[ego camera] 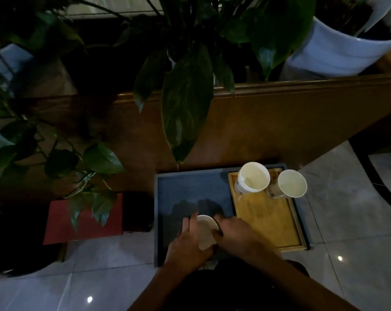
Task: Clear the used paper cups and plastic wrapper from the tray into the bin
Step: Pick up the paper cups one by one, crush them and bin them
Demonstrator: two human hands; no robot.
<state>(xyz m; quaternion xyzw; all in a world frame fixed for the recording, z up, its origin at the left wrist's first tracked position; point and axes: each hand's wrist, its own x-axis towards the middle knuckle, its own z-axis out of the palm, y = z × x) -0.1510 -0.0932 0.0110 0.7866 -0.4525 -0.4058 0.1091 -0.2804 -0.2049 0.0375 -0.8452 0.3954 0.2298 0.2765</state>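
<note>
Standing surface: pale glossy tiled floor (pixel 338 221), with small light reflections; the dark tray (pixel 190 187) lies flat on it.
Backdrop: brown wooden panel (pixel 268 122) just behind the tray, topped by a moulded ledge.
Greenery: large-leaved plants (pixel 186 97) hang over the panel and the tray's far edge; a white plant pot (pixel 338 52) sits at upper right.
Side items: red box (pixel 84 221) on the floor left of the tray, partly under leaves.
Tray contents: a yellow wooden board (pixel 266 218) fills the tray's right part.
Upright cups: one paper cup (pixel 254 176) stands on the board's far end; a second cup (pixel 292 183) stands just beside it at the far right corner, both mouths up.
Held cup: a third paper cup (pixel 206 232) at the tray's near middle, tilted, mouth facing up and away.
Left hand (pixel 185 245): fingers curled along the held cup's left side, gripping it.
Right hand (pixel 234 232): reaching in from the right, fingers on the same cup's rim and right side.
Wrapper: something pale shows under the hands at the near edge; cannot tell what it is.
Lighting: dim; fine detail is lost.
</note>
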